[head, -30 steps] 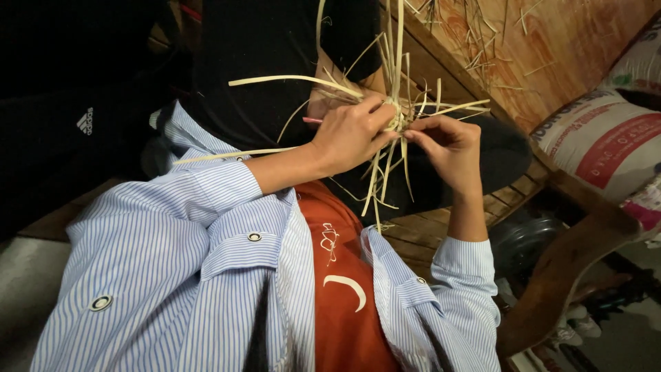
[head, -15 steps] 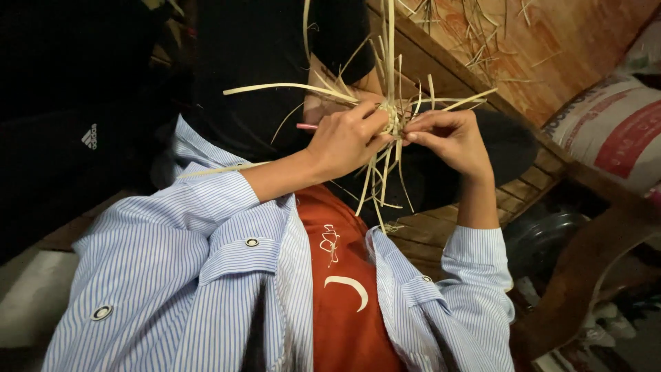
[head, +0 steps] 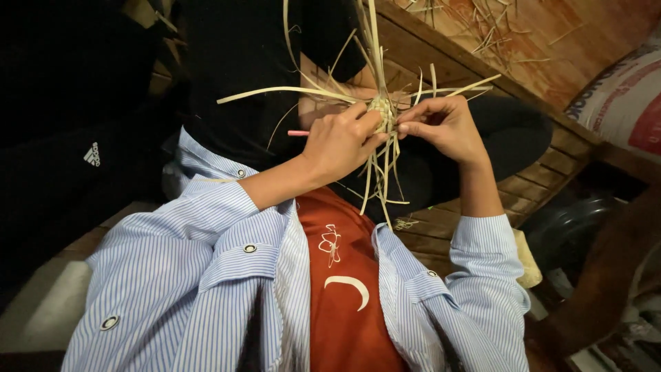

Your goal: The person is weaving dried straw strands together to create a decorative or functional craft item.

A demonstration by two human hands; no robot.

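Now, weave: a small knot of pale strips (head: 381,110) is held over the lap, between both hands.
Left hand (head: 342,141): fingers are pinched on the knot; a thin pink tool (head: 298,133) juts from the fist.
Right hand (head: 444,125): fingertips are clenched on strips at the knot's side.
Change: since a second ago the hands have been drawn closer — the grip is kept, so the plaiting appears under way.
Surround: wooden bench (head: 544,162), sack (head: 623,96).

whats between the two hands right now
In the head view, a small woven knot of pale straw strips sits between the left hand and the right hand; both hands pinch it, with loose strips fanning out above and below.
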